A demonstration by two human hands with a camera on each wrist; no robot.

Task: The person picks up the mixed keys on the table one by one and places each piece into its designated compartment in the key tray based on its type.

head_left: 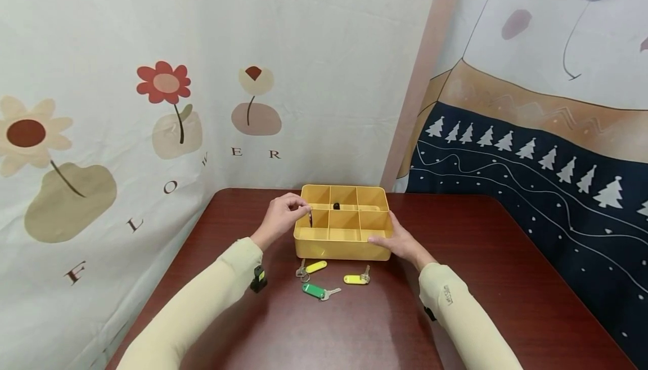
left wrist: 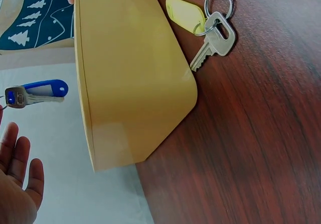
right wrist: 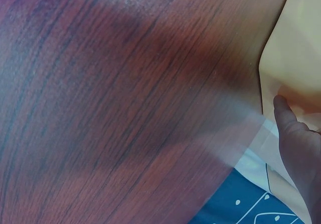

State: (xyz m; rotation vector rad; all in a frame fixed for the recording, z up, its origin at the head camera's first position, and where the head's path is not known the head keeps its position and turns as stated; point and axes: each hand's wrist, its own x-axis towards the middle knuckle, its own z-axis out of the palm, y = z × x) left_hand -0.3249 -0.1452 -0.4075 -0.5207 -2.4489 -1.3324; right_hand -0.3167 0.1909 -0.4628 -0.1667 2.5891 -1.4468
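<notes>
My left hand (head_left: pixel 284 218) pinches the ring of a key with a blue tag (left wrist: pixel 47 89), which hangs over the front left compartment in the head view. The yellow divided box (head_left: pixel 344 249) stands on the table below it. At the box's front right corner, my right hand (head_left: pixel 402 242) grips the wall, its thumb on the front face in the right wrist view. The other fingers are mostly hidden. A small black object (head_left: pixel 336 206) shows in the back middle compartment; its kind is unclear.
Before the box on the dark red table (head_left: pixel 334 336) lie a yellow-tagged key (head_left: pixel 316 266), a second yellow-tagged key (head_left: pixel 356 279) and a green-tagged key (head_left: pixel 314 290). Behind the table hangs a printed curtain (head_left: pixel 324 77).
</notes>
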